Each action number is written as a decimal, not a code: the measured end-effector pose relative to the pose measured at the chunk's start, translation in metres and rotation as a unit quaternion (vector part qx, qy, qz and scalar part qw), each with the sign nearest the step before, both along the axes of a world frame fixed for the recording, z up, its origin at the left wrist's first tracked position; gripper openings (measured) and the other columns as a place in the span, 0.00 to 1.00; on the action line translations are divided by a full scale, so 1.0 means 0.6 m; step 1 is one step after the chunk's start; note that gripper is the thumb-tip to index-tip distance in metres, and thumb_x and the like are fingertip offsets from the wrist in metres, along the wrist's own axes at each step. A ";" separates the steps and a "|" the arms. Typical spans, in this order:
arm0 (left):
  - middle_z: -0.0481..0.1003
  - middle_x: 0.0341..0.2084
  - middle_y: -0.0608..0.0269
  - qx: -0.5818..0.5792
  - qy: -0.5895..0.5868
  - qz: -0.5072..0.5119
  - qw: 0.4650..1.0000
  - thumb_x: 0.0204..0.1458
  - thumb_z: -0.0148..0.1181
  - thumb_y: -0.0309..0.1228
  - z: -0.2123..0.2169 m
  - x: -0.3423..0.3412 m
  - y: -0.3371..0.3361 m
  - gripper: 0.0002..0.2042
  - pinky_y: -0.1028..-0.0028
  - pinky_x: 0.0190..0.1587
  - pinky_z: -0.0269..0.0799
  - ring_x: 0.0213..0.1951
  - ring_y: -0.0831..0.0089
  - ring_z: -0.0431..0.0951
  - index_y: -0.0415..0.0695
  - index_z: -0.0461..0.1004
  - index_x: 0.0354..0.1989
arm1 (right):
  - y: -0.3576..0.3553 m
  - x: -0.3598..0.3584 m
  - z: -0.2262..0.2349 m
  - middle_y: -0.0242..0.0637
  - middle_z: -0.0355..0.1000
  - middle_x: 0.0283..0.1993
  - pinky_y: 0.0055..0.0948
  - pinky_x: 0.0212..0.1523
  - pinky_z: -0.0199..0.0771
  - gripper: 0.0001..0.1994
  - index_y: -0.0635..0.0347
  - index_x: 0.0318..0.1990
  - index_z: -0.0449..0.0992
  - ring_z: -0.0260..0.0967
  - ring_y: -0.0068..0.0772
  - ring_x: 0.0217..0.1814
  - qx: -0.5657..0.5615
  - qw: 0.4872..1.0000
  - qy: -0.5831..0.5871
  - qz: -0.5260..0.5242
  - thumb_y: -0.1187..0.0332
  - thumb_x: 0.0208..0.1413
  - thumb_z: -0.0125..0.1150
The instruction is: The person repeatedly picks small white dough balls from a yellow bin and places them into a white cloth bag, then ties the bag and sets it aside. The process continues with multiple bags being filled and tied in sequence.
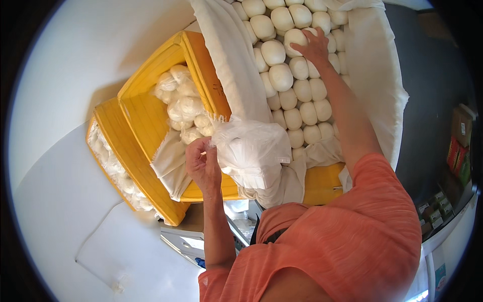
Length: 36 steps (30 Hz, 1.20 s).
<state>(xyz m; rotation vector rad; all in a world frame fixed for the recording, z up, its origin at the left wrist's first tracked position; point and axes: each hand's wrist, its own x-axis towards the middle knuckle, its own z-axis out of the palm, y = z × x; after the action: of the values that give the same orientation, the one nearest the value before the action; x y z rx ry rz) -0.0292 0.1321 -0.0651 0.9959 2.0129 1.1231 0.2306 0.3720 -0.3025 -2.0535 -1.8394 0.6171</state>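
Observation:
My left hand (205,165) is closed in a pinch on the edge of a thin clear plastic bag (249,143), which hangs beside it to the right. My right hand (316,49) reaches to the far part of the cloth-lined crate, its fingers curled round a white steamed bun (295,42). A second bun beneath that hand is partly covered by the fingers. Rows of smooth white steamed buns (280,77) lie close together around it. The white cloth (372,60) drapes over the crate's sides.
Left of the buns stands a yellow crate (138,113) with bagged buns (187,106) inside. Another yellow crate (151,176), also holding bagged white items, leans farther left. Boxes (457,151) stand at the far right. A white wall (65,90) closes the left side.

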 end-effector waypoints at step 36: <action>0.71 0.23 0.65 0.042 -0.170 -0.324 0.930 0.54 0.51 0.33 0.172 -0.097 -0.156 0.11 0.78 0.41 0.61 0.32 0.78 0.68 0.40 0.72 0.24 | -0.515 -0.124 0.637 0.31 0.68 0.21 0.27 0.33 0.64 0.09 0.58 0.28 0.73 0.67 0.29 0.28 0.313 0.814 -0.089 0.481 0.66 0.43 0.65</action>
<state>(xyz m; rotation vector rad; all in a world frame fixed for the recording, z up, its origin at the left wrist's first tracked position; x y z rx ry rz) -0.0872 0.0383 0.0383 1.2806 1.2266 0.9293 0.1561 0.0628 0.0798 -0.6871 -2.6680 -0.0399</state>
